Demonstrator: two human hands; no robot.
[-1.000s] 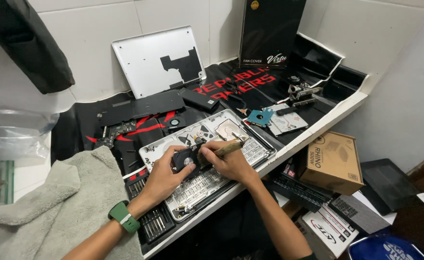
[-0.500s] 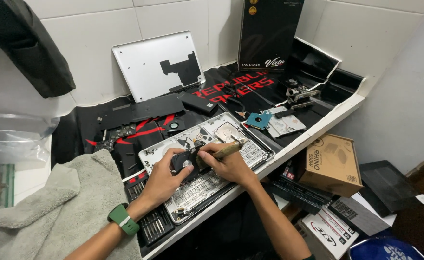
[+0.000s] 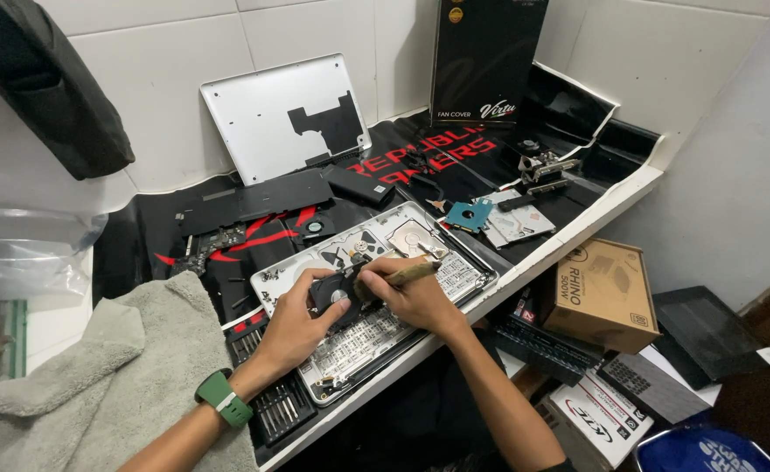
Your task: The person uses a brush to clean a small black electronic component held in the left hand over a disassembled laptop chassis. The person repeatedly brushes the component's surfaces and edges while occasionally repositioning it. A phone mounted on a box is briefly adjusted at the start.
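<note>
Head view
Left hand (image 3: 293, 328): curled around a small black fan (image 3: 332, 297), thumb on the near side, fingers over the far edge; gripping it just above the opened laptop shell (image 3: 463, 271).
Right hand (image 3: 415, 297): fingers pressed together around a wooden-handled brush (image 3: 407, 275), pinching it low on the handle.
Brush axis: long axis running from far right down to near left, bristle end hidden at the fan, handle end pointing right and slightly away.
Fan from right hand: immediately left of the knuckles, touching or nearly touching the brush tip; exact contact not clear.
Fan from left hand: inside the grip, so nearer to the left hand than to the right.
Fan place in scene: over the middle of the laptop shell, near the front edge of the bench, right of the grey towel (image 3: 96, 376).
Wrist: green watch (image 3: 223, 398) on the left forearm, near and left of the shell.
Bit set (image 3: 271, 406): black tray of driver bits, just near-left of the shell, under the left forearm.
Far side: silver bottom cover (image 3: 254, 114) leaning upright against the tiled wall, well apart from both hands.
Right of shell: blue-topped drive part (image 3: 468, 214) on the black mat, apart from the right hand.
Below bench: cardboard box (image 3: 599, 293), lower right, out of reach of the work.
</note>
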